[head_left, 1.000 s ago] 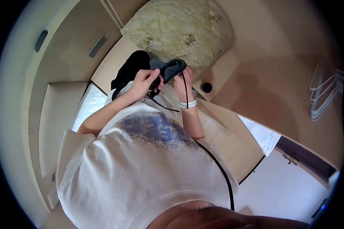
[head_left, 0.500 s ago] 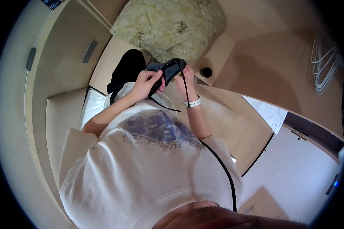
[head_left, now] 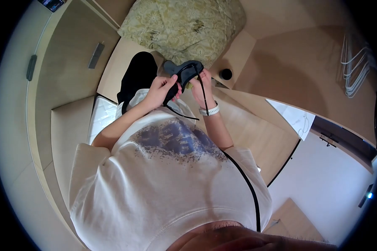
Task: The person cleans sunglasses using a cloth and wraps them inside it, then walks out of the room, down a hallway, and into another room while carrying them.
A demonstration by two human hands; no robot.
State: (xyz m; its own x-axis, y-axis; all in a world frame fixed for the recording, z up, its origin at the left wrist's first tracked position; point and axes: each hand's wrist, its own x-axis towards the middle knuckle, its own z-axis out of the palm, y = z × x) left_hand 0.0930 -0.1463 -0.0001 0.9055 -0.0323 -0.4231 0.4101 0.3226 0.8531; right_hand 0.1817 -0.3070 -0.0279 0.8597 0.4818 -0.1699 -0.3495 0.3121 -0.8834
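Both hands hold up a dark, glossy, goggle-shaped item [head_left: 189, 72] with thin black straps, above my lap. My left hand [head_left: 158, 90] is closed on its near left side, the thumb pressed on top. At its right end, my right hand [head_left: 202, 87] grips the edge, its fingers partly hidden behind the item. One strap hangs down across the right wrist, over a white watch band [head_left: 210, 110]. Another strap end [head_left: 181, 116] dangles below the left hand, in front of the white shirt [head_left: 171, 175]. I cannot make out the item's exact kind.
A yellow-green patterned cushion or bedding [head_left: 184, 27] lies beyond the hands. A dark round cup-like object [head_left: 225, 74] stands on the wooden surface at right. White hangers [head_left: 356, 69] hang at far right. Cabinet doors with handles [head_left: 96, 55] line the left side.
The goggle-shaped item has tilted slightly, so more of its grey left end shows. Both hands keep their grip; the whole view has shifted a little.
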